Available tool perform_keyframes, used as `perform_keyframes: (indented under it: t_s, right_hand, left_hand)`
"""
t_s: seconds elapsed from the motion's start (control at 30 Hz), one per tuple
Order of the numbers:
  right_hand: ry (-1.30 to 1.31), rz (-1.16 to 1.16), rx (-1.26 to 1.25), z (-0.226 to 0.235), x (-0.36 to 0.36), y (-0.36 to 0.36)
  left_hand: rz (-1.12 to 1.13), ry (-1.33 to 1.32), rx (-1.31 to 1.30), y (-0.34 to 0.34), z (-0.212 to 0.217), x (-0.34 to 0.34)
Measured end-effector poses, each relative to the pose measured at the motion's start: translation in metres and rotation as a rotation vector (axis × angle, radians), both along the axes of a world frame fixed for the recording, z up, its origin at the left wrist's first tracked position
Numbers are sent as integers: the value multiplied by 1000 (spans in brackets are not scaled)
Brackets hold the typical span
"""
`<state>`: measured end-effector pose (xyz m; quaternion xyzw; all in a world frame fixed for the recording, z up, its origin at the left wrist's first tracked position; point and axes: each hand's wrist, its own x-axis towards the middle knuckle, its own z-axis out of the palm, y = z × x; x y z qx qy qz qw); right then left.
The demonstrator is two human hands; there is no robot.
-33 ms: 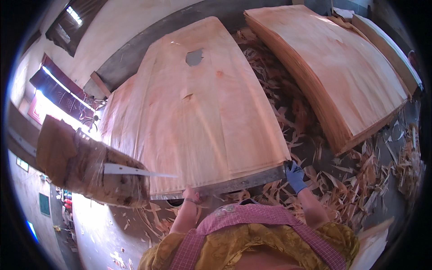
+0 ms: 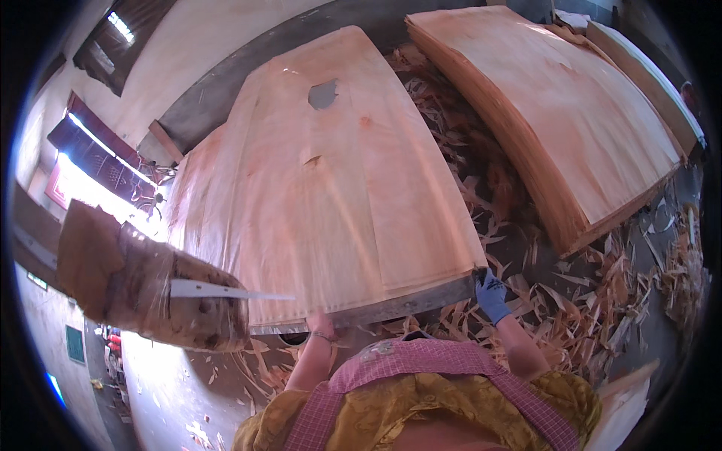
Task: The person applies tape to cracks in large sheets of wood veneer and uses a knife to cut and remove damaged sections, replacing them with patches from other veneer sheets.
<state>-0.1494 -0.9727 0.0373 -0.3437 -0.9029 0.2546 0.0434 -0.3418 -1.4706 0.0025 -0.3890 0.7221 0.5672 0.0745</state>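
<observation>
A broad sheet of pale wood veneer (image 2: pixel 301 218) lies in front of me on a flat surface with a grey metal near edge (image 2: pixel 398 307). It has a ragged hole near its far end and a small tear in the middle. At the near edge, left of centre, my bare left hand (image 2: pixel 321 325) appears closed on the veneer; its fingers are partly hidden and blurred. My right hand (image 2: pixel 492 296), in a blue glove with dark fingertips, grips the near right corner of the veneer.
A tall stack of veneer (image 2: pixel 556 113) stands at the right. Wood shavings (image 2: pixel 556 301) litter the floor between and around. A brown plastic-wrapped object (image 2: pixel 199 323) with a white strip (image 2: pixel 218 289) juts in at the left. A bicycle (image 2: pixel 148 199) stands by the bright doorway.
Both hands stay at the veneer's near edge. The view has shifted very slightly, and the wrapped object at the left appears a little lower.
</observation>
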Motion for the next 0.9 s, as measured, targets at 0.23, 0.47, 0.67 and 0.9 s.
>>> perform_keyframes:
  t_s: [0.23,0.47,0.67,0.9]
  right_hand:
    - [-309,242,190,68,6,-13]
    - [226,523,225,100,-178,44]
    - [352,652,149,11,-453,93]
    - [60,545,131,13,-734,107]
  left_hand:
    - [-880,557,-653,191,76,-53]
    - [-1175,448,-1040,296,87,-112]
    - [-1213,448,-1050,318,69,-127]
    - [-1224,397,-966,322,65,-145]
